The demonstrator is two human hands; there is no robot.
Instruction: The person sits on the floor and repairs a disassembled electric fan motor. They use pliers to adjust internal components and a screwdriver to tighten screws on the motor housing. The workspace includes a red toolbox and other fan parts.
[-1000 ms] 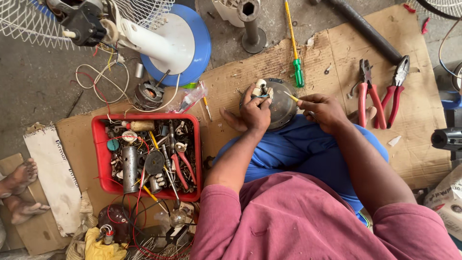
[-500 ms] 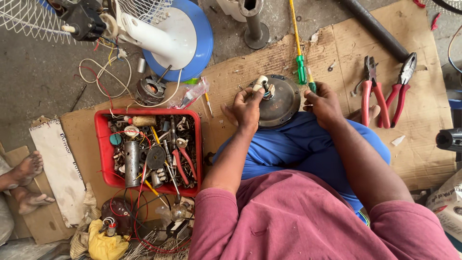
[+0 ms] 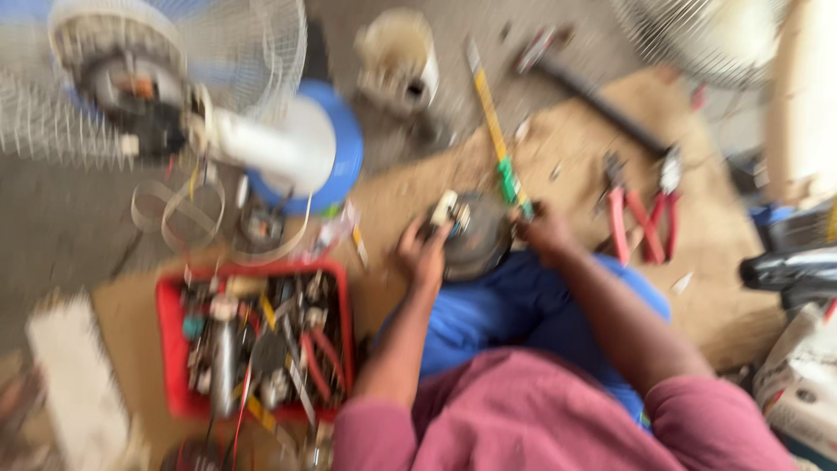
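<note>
the round dark motor housing [image 3: 475,237] sits on the person's lap, on the blue cloth over the knees, at the near edge of the cardboard sheet [image 3: 567,166] spread on the floor. the left hand [image 3: 423,253] is curled around the housing's left rim, fingers closed on it beside a pale fitting on top. the right hand [image 3: 545,231] is at the right rim, closed around the green handle end of a long yellow-shafted screwdriver [image 3: 497,131] that runs away up the cardboard; the picture is smeared by motion, so i cannot tell how firmly either hand grips.

just right of the right hand lie two pairs of red-handled pliers [image 3: 641,205]. left of the knees stands a red tray [image 3: 170,349] crowded with tools and parts, and beyond it a fan on a blue base [image 3: 336,153] with loose cable looped beside it.

judging from this: the housing rests on soft cloth with only one hand steadying it, so it could roll or tip off the lap if the tool is pushed sideways. a slipping tip could jab the left fingers, which lie close to it. any small screw freed here could drop into the cloth folds or the clutter.
</note>
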